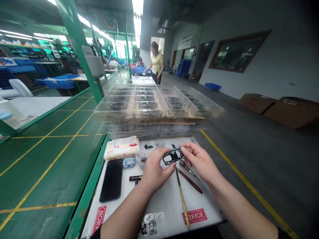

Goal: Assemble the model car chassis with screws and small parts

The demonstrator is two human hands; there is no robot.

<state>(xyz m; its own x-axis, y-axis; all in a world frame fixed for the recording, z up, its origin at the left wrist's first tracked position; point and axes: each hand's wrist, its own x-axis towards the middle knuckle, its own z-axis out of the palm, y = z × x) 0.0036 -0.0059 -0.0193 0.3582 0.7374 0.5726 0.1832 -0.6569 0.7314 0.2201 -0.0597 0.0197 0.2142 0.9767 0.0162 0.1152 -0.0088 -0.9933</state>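
Note:
A small dark model car body (171, 156) with cut-out window openings is held between both hands above the white worktop. My left hand (155, 168) is closed on its left end, thumb along the near side. At the other end, my right hand (198, 160) pinches it with thumb and fingers. Just under the right hand lie a metal tool (188, 170), a tool with a dark red handle (191, 182) and a thin tool with a yellow patterned handle (183, 199). Left of my left hand sits a short black piece (134, 178), partly hidden.
A phone (111, 181), a tissue pack (122, 148) and a small blue packet (129, 162) lie at left. Behind are a clear round dish (160, 143) and stacked clear trays (159, 113) of dark parts. A green belt (57, 159) runs alongside. A person (156, 63) stands beyond.

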